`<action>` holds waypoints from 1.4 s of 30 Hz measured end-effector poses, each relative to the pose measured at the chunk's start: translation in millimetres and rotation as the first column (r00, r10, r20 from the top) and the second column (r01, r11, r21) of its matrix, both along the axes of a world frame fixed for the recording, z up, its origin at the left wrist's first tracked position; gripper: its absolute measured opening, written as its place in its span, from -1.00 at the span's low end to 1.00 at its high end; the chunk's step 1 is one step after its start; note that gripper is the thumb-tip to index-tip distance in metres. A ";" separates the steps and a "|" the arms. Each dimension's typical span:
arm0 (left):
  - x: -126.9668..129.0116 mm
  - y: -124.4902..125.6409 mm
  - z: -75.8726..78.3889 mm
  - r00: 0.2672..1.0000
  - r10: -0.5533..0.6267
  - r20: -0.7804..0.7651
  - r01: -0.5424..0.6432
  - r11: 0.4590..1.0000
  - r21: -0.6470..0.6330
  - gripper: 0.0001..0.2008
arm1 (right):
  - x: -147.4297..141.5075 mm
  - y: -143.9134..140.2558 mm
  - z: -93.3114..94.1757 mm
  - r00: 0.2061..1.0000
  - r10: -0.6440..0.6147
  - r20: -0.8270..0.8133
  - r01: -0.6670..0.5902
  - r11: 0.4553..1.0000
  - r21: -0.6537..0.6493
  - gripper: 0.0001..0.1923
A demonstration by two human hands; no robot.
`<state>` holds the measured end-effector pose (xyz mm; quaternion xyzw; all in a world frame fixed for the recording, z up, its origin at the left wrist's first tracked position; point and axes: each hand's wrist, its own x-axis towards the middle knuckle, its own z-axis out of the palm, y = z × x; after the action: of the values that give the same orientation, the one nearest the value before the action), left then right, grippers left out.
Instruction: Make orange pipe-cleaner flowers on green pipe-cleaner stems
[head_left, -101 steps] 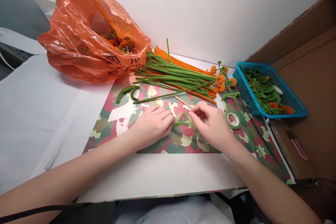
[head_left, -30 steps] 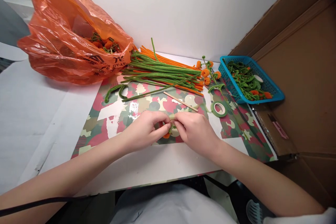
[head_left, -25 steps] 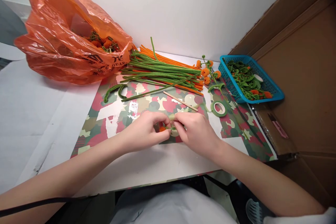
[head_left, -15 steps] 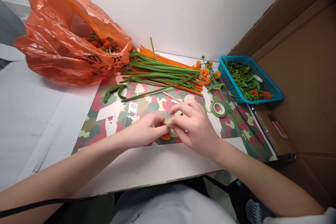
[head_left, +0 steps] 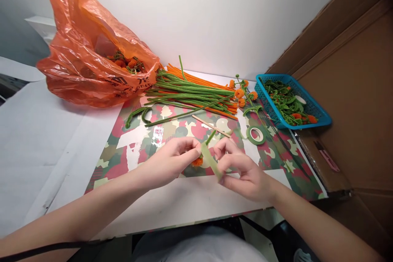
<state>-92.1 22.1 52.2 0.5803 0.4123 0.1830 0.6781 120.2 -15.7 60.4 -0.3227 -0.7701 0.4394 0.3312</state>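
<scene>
Pinched in my left hand (head_left: pixel 179 156) is a small orange pipe-cleaner flower (head_left: pixel 197 161), its green stem (head_left: pixel 210 136) pointing up and away. A strip of pale green floral tape (head_left: pixel 210 161) runs from the stem to my right hand (head_left: pixel 242 168), whose thumb and fingers are closed on the strip's lower end. Just beyond the hands lies a thin wooden stick (head_left: pixel 211 126). To the right sits a roll of green tape (head_left: pixel 256 135). My left fingers partly cover the flower.
Green and orange pipe cleaners (head_left: pixel 193 90) lie across the back, beside an orange plastic bag (head_left: pixel 98 65) of flowers. A finished sprig (head_left: pixel 241 94) rests near a blue basket (head_left: pixel 319 118) of green and orange pieces. A pink-handled tool (head_left: pixel 329 159) lies far right, by a cardboard wall (head_left: pixel 353 90).
My right hand has pulled right and toward me, drawing the tape strip out straight from the stem. My left hand keeps its pinch on the flower. The view has shifted slightly.
</scene>
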 end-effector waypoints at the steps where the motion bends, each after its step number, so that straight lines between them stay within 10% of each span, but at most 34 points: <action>1: -0.5 0.9 1.3 0.999 0.035 -0.013 -0.034 0.997 0.075 -0.75 | 1.0 -3.5 0.9 0.999 0.015 -0.045 -0.018 0.996 -0.085 -0.90; 8: -11.1 8.7 12.2 0.936 0.320 -0.145 -0.158 0.753 0.639 -0.84 | 36.0 -17.5 -13.4 0.989 0.102 0.104 -0.072 0.962 -0.265 -0.91; 13: -10.9 8.3 14.2 0.900 0.411 -0.144 -0.031 0.391 0.920 -0.86 | 64.9 0.1 -12.7 0.943 -0.219 0.251 0.253 0.961 -0.110 -0.78; 16: -4.2 4.2 13.5 0.885 0.444 -0.139 0.073 0.164 0.984 -0.88 | 38.7 7.8 -0.5 0.884 -0.454 0.108 0.447 0.890 0.086 -0.75; 20: 3.1 -6.8 12.1 0.878 0.446 -0.173 0.161 0.064 0.985 -0.92 | -24.2 12.8 2.7 0.931 -0.364 0.008 0.364 0.931 -0.019 -0.81; 23: 1.8 -14.9 12.1 0.890 0.416 -0.189 0.124 0.177 0.976 -0.92 | -44.9 16.1 -3.3 0.918 -0.382 -0.102 0.364 0.917 -0.160 -0.85; 31: -4.8 -21.3 20.7 0.963 0.131 -0.236 0.054 0.762 0.646 -0.81 | -26.1 13.2 0.7 0.947 -0.312 0.073 0.318 0.944 -0.089 -0.77; 37: -4.9 -11.7 14.2 0.993 0.033 -0.114 -0.005 0.972 0.235 -0.75 | -27.2 19.0 -10.5 0.931 -0.364 -0.007 0.354 0.909 -0.220 -0.78; 42: -11.3 2.5 0.2 0.996 -0.083 0.044 0.089 0.987 -0.136 -0.74 | -24.8 28.8 -26.6 0.959 -0.247 -0.140 0.179 0.908 -0.378 -0.79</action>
<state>-103.5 24.6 52.4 0.5458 0.3854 0.1358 0.7316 95.4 13.1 33.8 -0.4184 -0.6022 0.5624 0.3821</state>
